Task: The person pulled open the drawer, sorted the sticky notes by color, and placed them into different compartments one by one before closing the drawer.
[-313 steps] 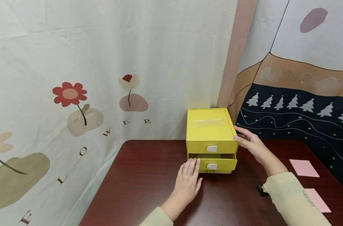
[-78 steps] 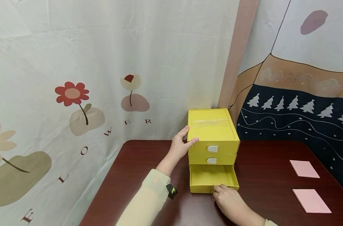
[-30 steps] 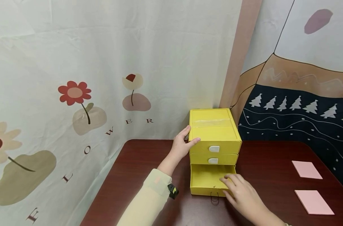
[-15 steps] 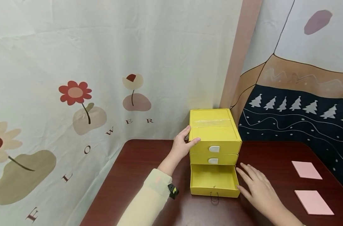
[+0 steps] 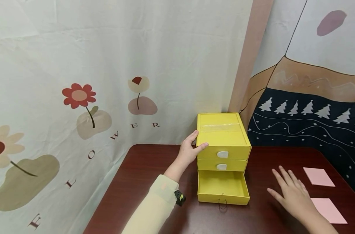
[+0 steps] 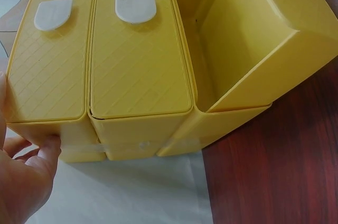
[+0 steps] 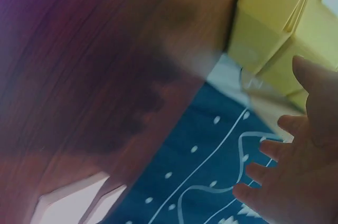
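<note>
A yellow drawer cabinet (image 5: 218,130) stands on the dark red table, its top and middle drawers pushed in and the bottom drawer (image 5: 222,199) pulled out, bare inside. White tab handles (image 5: 222,154) mark the upper two drawers; a thin dark loop (image 5: 222,204) hangs from the bottom one's front. My left hand (image 5: 187,152) rests on the cabinet's upper left edge, thumb over the top front edge; in the left wrist view its fingertips (image 6: 50,147) press the side wall. My right hand (image 5: 295,195) hovers over the table right of the drawer, fingers spread, holding nothing.
Two pink square pads (image 5: 319,177) lie on the table (image 5: 145,182) at the right, the nearer one partly behind my right hand. A printed curtain (image 5: 171,65) hangs along the table's back and sides, close behind the cabinet.
Ten seconds ago the middle drawer stood partly out; now it is in and the bottom one is out. My right hand has let go of the loop and moved right; the left stays.
</note>
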The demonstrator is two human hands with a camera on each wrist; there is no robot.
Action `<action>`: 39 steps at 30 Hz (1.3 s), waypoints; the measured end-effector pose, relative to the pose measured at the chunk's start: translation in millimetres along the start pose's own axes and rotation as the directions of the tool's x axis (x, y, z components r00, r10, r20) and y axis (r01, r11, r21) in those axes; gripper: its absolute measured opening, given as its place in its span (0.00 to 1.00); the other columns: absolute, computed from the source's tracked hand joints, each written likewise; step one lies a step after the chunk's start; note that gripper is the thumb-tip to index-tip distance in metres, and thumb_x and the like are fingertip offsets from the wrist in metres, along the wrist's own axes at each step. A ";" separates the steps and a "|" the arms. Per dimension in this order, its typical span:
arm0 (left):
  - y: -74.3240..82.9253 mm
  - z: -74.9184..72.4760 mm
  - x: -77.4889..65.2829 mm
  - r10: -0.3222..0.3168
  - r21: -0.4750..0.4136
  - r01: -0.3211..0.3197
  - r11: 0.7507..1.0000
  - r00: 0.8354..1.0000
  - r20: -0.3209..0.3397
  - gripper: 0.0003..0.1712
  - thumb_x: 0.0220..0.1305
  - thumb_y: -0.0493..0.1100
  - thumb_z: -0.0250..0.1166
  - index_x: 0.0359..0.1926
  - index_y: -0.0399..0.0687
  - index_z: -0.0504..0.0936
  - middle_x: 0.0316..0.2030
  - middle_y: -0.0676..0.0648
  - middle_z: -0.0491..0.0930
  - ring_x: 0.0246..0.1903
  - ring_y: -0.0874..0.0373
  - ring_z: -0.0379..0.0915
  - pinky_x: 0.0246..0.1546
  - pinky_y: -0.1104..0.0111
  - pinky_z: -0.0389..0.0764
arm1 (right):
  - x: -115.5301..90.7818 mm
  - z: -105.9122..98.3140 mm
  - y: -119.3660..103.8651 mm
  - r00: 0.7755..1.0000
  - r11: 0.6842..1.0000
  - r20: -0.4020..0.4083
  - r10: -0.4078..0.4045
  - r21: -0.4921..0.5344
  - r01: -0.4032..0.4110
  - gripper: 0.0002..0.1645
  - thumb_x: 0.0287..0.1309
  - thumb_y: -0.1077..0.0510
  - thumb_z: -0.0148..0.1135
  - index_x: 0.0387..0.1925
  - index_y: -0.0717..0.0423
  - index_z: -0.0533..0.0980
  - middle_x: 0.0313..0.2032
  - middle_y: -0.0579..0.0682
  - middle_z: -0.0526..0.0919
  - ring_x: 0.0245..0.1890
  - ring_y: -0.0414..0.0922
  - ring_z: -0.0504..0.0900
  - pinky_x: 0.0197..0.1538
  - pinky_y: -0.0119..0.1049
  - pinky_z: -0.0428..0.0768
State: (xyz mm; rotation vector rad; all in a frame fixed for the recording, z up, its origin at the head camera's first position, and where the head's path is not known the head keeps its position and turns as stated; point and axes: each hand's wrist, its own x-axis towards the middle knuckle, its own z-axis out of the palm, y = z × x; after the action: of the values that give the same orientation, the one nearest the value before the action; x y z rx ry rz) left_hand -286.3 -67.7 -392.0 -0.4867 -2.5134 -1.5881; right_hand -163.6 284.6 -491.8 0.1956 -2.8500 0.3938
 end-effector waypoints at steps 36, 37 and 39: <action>1.2 1.1 -1.7 -0.019 -0.003 0.019 1.000 1.000 0.009 0.44 0.57 0.51 0.68 0.70 0.43 0.60 0.70 0.47 0.59 0.69 0.57 0.54 0.64 0.65 0.64 | -20.8 -13.3 105.0 0.590 0.714 0.428 0.685 -0.232 -0.660 0.72 0.41 0.32 0.68 0.59 0.88 0.44 0.52 0.85 0.50 0.55 0.78 0.56 0.62 0.65 0.61; 1.0 1.0 -1.7 -0.016 0.000 0.016 1.000 1.000 0.008 0.44 0.57 0.51 0.68 0.70 0.42 0.60 0.70 0.47 0.59 0.69 0.56 0.54 0.64 0.65 0.64 | -21.1 -13.7 104.7 0.582 0.710 0.431 0.690 -0.246 -0.659 0.71 0.42 0.32 0.67 0.58 0.88 0.46 0.51 0.85 0.52 0.55 0.77 0.57 0.61 0.64 0.63; 0.9 0.9 -1.7 -0.012 -0.001 0.012 1.000 1.000 0.007 0.44 0.58 0.51 0.68 0.70 0.42 0.60 0.70 0.46 0.59 0.69 0.56 0.54 0.64 0.64 0.65 | -21.8 -14.8 103.8 0.570 0.705 0.434 0.698 -0.273 -0.655 0.68 0.42 0.32 0.67 0.55 0.88 0.49 0.48 0.85 0.55 0.52 0.76 0.61 0.60 0.62 0.66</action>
State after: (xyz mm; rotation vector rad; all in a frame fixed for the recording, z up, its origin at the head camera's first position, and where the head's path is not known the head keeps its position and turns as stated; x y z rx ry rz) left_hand -284.3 -66.8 -392.0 -0.4794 -2.5259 -1.5946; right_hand -156.6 389.9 -509.6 -1.0237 -3.3540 0.4006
